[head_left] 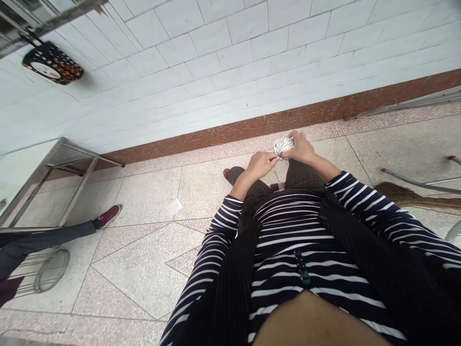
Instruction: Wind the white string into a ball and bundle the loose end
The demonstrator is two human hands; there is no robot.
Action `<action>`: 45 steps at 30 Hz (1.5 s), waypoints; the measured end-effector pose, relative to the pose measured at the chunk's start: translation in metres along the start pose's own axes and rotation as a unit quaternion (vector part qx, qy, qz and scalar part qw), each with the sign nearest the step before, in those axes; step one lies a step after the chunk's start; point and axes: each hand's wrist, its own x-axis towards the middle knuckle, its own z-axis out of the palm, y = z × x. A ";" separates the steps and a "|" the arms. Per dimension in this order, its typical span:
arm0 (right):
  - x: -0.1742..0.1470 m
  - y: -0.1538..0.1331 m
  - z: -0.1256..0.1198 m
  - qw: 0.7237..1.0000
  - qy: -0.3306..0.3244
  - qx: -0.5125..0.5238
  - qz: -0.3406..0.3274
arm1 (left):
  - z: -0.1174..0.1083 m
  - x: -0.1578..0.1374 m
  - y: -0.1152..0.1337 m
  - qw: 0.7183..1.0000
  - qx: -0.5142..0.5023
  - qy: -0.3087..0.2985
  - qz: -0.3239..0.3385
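Observation:
A small bundle of white cord [283,146] is held out in front of my lap, above my dark trousers. My right hand [301,148] wraps its fingers round the bundle's right side. At the lower left of the bundle, my left hand [262,164] pinches what looks like a strand of the same cord between thumb and finger. The two hands are close together but apart. Part of the bundle is hidden behind the fingers of my right hand.
A metal-framed table [77,149] stands at left, with another person's leg and red shoe [109,215] by it. White paper [175,207] lies on the floor. A black patterned bag [54,63] hangs at upper left. A broom [399,194] and metal legs are at right.

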 end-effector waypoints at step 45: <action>-0.040 -0.015 -0.013 0.986 -0.084 0.143 0.000 | -0.034 -0.028 0.021 0.964 0.173 0.154 0.131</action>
